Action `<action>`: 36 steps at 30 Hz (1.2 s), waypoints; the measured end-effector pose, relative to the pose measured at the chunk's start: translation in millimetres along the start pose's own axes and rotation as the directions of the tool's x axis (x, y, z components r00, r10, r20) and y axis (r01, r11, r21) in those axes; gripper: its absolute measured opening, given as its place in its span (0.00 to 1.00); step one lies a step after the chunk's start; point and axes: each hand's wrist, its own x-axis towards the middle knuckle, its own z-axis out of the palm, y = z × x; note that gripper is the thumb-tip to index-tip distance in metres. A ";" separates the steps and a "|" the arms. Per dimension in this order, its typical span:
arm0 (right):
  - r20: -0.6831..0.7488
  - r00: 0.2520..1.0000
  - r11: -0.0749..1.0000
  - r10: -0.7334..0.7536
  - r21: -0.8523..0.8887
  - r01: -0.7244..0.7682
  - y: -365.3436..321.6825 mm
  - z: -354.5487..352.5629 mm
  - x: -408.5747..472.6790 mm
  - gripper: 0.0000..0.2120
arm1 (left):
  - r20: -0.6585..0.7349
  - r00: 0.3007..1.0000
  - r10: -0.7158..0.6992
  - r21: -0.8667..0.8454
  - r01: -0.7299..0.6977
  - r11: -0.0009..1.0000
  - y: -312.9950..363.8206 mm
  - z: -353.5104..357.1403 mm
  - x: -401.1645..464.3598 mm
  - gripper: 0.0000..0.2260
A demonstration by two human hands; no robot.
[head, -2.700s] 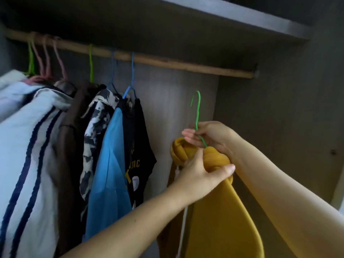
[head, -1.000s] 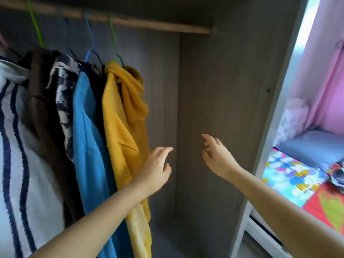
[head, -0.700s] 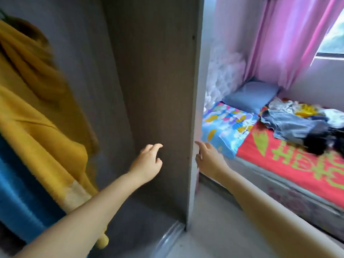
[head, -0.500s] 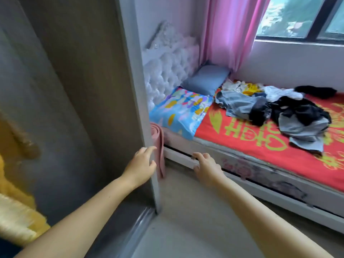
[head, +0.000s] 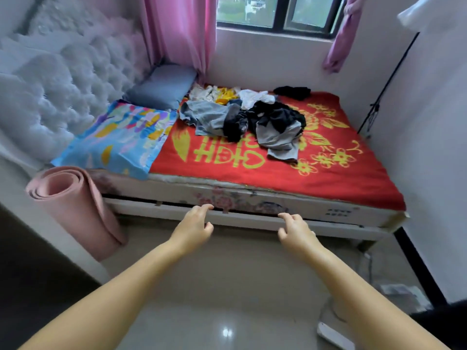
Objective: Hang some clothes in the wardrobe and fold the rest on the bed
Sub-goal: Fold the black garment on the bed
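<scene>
Both my left hand (head: 193, 227) and right hand (head: 295, 231) hung empty, apart; the far clothes pile (head: 246, 117) looked soft, light, probably best gathered loosely.

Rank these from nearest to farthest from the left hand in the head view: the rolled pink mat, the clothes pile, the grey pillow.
From the left hand:
1. Rolled pink mat, on the floor to its left, leaning by the bed.
2. Clothes pile, on the red cover ahead.
3. Grey pillow, at the bed's far corner by the curtain.

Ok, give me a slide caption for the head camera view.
Both empty hands, left and right, reach toward a bed with a pile of unfolded clothes.
</scene>
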 end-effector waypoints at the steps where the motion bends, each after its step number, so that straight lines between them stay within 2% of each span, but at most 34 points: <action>1: -0.001 1.000 1.000 0.022 0.006 -0.022 11.9 -1.3 3.1 0.22 | 0.030 0.999 0.021 0.004 -0.021 1.000 12.4 10.2 10.2 0.21; 4: 0.019 0.997 0.997 0.073 0.011 -0.073 35.8 -2.5 16.8 0.22 | 0.094 0.993 0.071 0.013 -0.073 0.997 35.5 30.1 39.8 0.21; 8: 0.017 0.994 0.994 0.106 0.021 -0.106 50.4 -12.9 55.0 0.21 | 0.095 0.988 0.118 0.007 -0.120 0.993 45.3 37.1 94.6 0.21; 19: -0.014 0.988 0.987 0.152 0.059 -0.151 36.3 -82.4 219.3 0.22 | 0.135 0.979 0.154 0.016 -0.157 0.987 47.8 0.3 294.9 0.20; 28: 0.101 0.980 0.981 0.173 0.071 -0.181 35.4 -80.0 326.2 0.26 | 0.228 0.967 0.116 0.004 -0.120 0.993 52.6 17.8 401.7 0.20; 36: 0.195 0.964 0.982 0.182 0.012 -0.188 87.5 -85.8 468.3 0.27 | 0.263 0.960 0.094 0.050 -0.111 0.993 62.7 63.4 536.3 0.21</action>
